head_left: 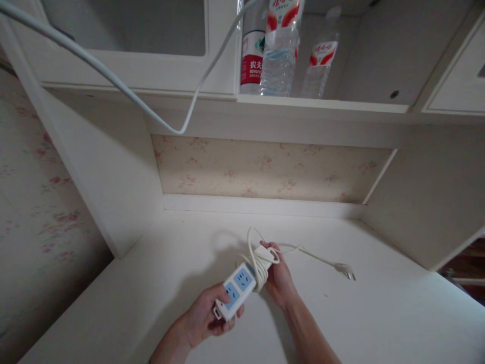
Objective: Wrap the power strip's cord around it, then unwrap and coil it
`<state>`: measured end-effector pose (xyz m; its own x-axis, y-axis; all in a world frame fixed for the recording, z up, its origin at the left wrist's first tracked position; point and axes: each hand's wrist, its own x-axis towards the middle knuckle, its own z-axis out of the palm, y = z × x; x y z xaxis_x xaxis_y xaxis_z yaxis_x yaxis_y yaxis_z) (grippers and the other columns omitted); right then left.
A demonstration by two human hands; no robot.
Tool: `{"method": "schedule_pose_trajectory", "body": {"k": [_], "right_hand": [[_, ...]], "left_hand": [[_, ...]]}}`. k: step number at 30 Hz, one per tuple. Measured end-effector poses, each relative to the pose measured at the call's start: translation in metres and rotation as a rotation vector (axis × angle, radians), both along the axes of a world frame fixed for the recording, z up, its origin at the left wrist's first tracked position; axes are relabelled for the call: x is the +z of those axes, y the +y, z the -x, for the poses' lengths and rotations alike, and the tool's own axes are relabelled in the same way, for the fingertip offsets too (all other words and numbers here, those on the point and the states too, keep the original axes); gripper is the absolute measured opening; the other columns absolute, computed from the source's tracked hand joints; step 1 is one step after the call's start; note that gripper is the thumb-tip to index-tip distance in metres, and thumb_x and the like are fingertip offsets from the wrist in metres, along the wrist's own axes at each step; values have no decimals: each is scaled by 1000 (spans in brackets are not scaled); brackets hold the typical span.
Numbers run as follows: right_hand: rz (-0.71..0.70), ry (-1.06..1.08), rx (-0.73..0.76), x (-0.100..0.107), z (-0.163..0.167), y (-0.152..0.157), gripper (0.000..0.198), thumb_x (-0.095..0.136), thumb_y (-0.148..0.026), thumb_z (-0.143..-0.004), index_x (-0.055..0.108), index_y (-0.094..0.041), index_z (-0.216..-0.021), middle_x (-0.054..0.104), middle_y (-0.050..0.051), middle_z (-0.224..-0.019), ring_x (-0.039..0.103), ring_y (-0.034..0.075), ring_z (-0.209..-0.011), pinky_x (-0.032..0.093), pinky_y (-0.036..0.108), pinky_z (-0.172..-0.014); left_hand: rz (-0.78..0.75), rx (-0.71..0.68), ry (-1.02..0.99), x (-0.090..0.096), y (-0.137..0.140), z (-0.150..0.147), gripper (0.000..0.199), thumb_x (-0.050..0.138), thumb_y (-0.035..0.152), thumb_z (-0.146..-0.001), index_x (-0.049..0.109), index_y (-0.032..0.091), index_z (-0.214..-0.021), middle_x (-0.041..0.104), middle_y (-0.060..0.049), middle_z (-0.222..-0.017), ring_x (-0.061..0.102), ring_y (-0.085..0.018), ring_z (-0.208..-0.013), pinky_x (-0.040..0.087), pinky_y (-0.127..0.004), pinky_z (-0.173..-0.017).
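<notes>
A white power strip with blue socket faces is held at a slant above the white desktop. Its cream cord is wound in several loops around the upper end. My left hand grips the lower end, thumb on top and fingers beneath. At the upper end, my right hand is closed around the strip and its wound cord; its fingers are partly hidden behind them. A loose length of cord runs right to the plug, whose metal prongs point right.
The white desktop stretches under both hands. An overhead cabinet shelf holds a red-labelled bottle and clear water bottles. A thick white cable hangs across the upper left. Side panels stand left and right.
</notes>
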<state>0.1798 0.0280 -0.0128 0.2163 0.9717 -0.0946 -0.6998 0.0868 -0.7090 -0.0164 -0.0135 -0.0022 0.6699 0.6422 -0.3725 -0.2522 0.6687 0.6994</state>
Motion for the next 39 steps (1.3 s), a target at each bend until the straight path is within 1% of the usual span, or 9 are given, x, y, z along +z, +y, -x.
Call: {"method": "schedule_pose_trajectory", "body": {"k": [3,7,10,15,18,22,26,33,39], "right_hand": [[-16,124,-115,-7,-21,9,25,71,-31,-73,59,-29,-94,68,-5,-95,62,12,-72,51,25,-61],[0,154,-161,-15,-39,14,20,67,-36,-78,60,-30,-96,65,-5,-78,55,9,-55,47,22,-49],[22,150,-38,-11,-34,10,19,64,-41,-80,60,-24,-88,58,-6,-64,43,6,-43,41,21,-42],[158,79,233,-4,-9,2,34,65,-43,-79,51,-17,-63,47,-7,-51,31,3,-36,31,18,-35],[174,22,302,-7,2,-1,26,66,-38,-78,56,-15,-69,50,-6,-54,36,3,-38,34,16,-38],[134,-37,467,-8,11,-6,22,64,-35,-79,63,-14,-85,63,0,-68,54,8,-53,44,18,-50],[99,-79,518,-4,14,-10,28,64,-41,-77,66,-13,-82,68,5,-73,63,15,-65,48,24,-57],[107,178,576,1,-2,-5,29,59,-40,-83,64,-18,-102,72,4,-94,65,14,-63,49,26,-56],[9,339,498,1,-28,3,21,59,-34,-85,63,-20,-101,73,-1,-83,65,12,-58,48,23,-51]], "left_hand": [[-11,46,17,-3,1,-2,30,51,29,-71,60,8,-91,62,-9,-76,48,-8,-42,18,-18,-36],[-26,174,-42,2,6,-1,26,52,30,-74,59,9,-89,61,-7,-75,48,-7,-42,20,-17,-36],[-12,236,-101,8,9,1,26,53,29,-72,57,11,-91,59,-5,-71,46,-6,-41,19,-16,-35],[-14,172,-238,12,7,2,28,53,27,-70,57,10,-91,58,-5,-70,46,-7,-39,16,-17,-32],[-9,130,-220,11,4,1,28,52,28,-70,58,9,-89,58,-6,-73,48,-7,-40,16,-17,-33],[-24,36,-161,9,0,-1,32,50,29,-67,59,8,-89,59,-7,-72,48,-8,-39,15,-18,-32],[-47,-56,-117,5,-1,-2,38,49,30,-66,59,5,-93,59,-7,-69,45,-7,-35,14,-19,-30],[-129,-184,-17,-6,-1,2,42,46,27,-66,58,7,-101,61,-8,-71,45,-8,-36,17,-18,-29],[-151,-167,56,-3,-2,4,39,44,26,-68,58,7,-99,61,-9,-72,44,-7,-37,16,-17,-30]]}}
